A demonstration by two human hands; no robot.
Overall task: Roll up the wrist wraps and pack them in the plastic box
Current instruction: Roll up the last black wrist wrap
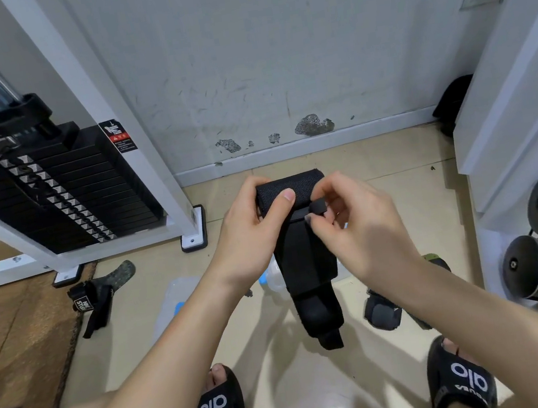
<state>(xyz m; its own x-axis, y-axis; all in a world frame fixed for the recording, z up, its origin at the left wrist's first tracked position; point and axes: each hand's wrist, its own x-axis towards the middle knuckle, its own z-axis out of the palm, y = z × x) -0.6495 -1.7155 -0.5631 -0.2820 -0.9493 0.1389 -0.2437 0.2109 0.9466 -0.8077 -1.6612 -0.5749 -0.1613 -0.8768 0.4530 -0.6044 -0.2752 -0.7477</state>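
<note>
Left hand point(251, 237): I'm gripping the long black fabric wrist wrap point(304, 257), fingers curled round its top.
Right hand point(349, 220): fingers pinching its thin strap point(316, 206).
Risk: loosening either grip, the hanging tail unrolls.

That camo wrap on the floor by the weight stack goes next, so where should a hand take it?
Grip the camo wrap at its bunched black cuff, coming from above: the cuff stands thickest, while the camo tongue and the strap lie flat on the floor.
</note>
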